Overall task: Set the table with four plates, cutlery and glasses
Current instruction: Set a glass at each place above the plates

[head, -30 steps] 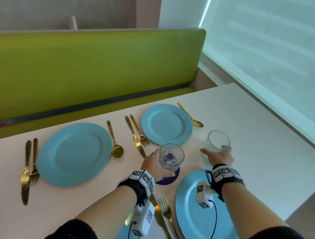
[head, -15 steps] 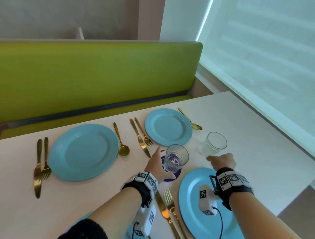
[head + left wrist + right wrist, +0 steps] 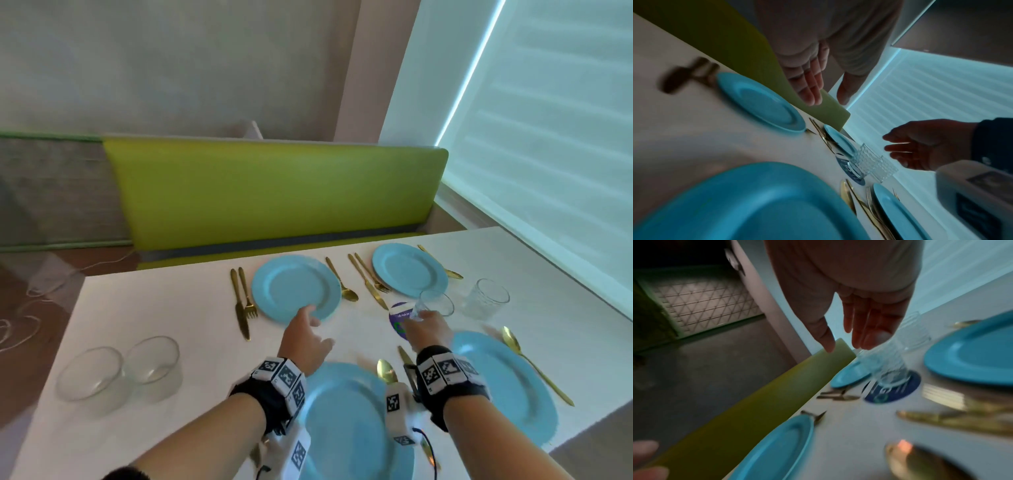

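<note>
Letting go of the patterned glass [image 3: 434, 306], the left hand [image 3: 306, 337] has swung away to the left and now hovers with relaxed, spread fingers near the rim of the far left plate [image 3: 295, 289], holding nothing. A second ago it was cupped around that glass. The right hand [image 3: 425, 329] has come across from the second glass [image 3: 483, 298] and now reaches the patterned glass from behind, fingers straight and slack; the right wrist view shows the fingertips [image 3: 869, 339] at the glass rim, and I cannot tell whether they touch it.

The patterned glass stands upright on a dark round coaster [image 3: 399, 320], between the far right plate [image 3: 409, 269] and the near right plate [image 3: 507, 380]. The second glass stands just to its right.

All four blue plates are laid, each with gold cutlery beside it. Two more glasses [image 3: 118, 368] wait at the table's left end (likely the next thing to fetch), so the glass step seems half done.
</note>
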